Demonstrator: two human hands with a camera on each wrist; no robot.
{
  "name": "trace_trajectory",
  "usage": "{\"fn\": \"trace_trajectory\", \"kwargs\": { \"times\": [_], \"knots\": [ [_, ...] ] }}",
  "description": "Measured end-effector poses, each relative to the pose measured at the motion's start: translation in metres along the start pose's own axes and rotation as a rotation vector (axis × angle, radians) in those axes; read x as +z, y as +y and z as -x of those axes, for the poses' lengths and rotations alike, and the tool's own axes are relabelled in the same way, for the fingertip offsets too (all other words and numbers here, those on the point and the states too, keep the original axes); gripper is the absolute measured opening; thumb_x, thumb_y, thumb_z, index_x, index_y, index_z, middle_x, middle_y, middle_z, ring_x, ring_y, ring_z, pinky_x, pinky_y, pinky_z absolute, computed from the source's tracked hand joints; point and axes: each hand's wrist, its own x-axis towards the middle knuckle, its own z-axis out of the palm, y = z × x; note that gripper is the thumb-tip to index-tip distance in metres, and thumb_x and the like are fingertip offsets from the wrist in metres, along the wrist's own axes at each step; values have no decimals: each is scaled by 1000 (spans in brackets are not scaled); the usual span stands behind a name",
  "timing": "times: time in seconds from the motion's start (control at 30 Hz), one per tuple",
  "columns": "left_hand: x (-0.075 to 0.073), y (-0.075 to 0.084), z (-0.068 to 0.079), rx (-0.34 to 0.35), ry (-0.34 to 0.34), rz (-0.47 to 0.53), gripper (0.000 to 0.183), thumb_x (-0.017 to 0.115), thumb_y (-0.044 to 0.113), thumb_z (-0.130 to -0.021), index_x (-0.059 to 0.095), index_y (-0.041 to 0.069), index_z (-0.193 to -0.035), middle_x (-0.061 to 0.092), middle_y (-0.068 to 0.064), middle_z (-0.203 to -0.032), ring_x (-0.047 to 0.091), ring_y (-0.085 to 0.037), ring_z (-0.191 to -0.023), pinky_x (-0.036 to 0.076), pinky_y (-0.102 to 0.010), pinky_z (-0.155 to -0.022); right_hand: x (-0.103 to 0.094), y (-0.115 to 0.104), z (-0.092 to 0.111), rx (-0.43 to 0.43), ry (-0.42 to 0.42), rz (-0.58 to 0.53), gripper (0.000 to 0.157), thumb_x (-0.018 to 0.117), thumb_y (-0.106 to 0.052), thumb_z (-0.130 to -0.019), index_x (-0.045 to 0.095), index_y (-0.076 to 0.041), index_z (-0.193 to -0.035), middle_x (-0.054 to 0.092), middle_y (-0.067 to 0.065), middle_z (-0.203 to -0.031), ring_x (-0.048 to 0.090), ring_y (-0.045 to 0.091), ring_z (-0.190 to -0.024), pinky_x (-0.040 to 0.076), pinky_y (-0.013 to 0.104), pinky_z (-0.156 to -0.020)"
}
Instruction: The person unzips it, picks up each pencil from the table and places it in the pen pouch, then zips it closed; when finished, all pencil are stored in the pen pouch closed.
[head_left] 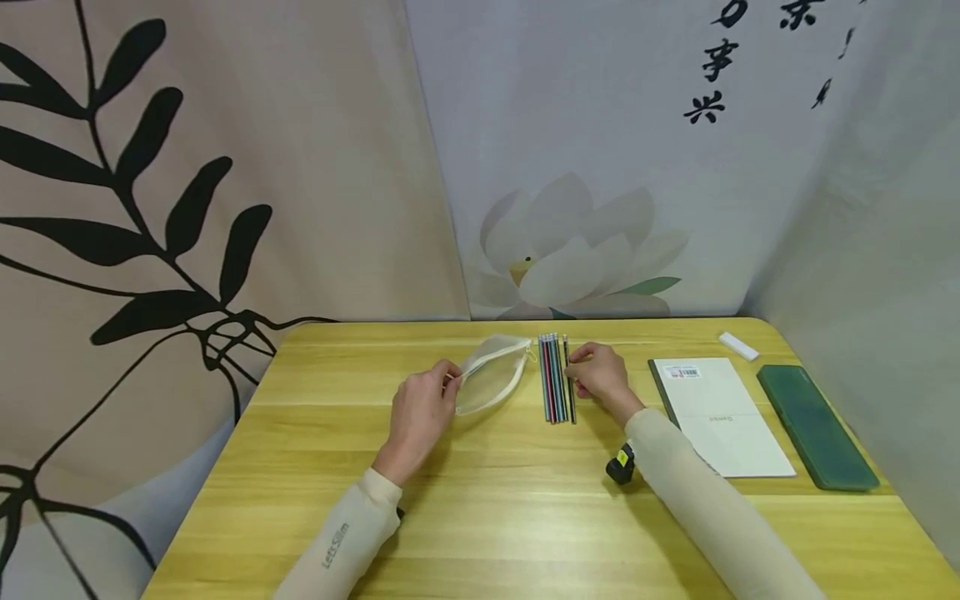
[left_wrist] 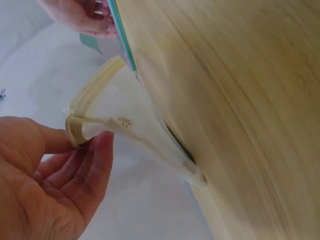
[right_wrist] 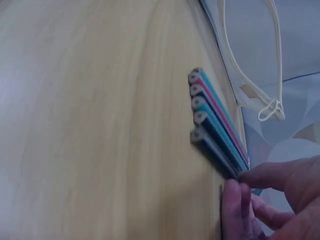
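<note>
My left hand pinches the edge of a translucent zip pouch between thumb and fingers. The pouch is held tilted, its pale zipped mouth gaping; a small printed tag shows on it in the left wrist view. Just right of the pouch, several pencils in dark, pink and teal colours lie side by side. My right hand pinches the rightmost pencil, a dark one lying slightly apart from the row. The fingers cover part of that pencil.
Right of my right hand lies a white notebook with a dark spine and barcode label. Beyond it are a green case and a small white block. A printed curtain hangs behind the wooden table.
</note>
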Motion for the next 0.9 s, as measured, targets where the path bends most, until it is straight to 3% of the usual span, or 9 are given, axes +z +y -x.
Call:
{"fn": "trace_trajectory", "kwargs": {
  "times": [0.23,0.53,0.9],
  "knots": [
    [-4,-2,-1,6,11,10,7,72,16,-102,77,11,-103,80,-5,-86,58,-7,-54,44,-24,-48,3,-2,0,-16,57,108,23,71,-14,-94,69,-7,-115,73,17,-117,66,16,-59,61,31,-56],
    [-3,-2,0,9,13,25,7,72,16,-102,77,12,-104,80,-4,-87,60,-8,-57,48,-26,-52,1,-6,1,-38,68,286,32,70,-19,-96,67,-8,-126,80,15,-104,67,17,-49,49,29,-50],
    [-2,-1,0,23,24,33,6,73,14,-100,78,11,-103,80,-4,-86,62,-9,-59,48,-26,-52,-6,-7,-4,11,-20,179,40,72,-9,-93,64,-5,-133,74,22,-111,69,19,-54,62,35,-56]
  ]
}}
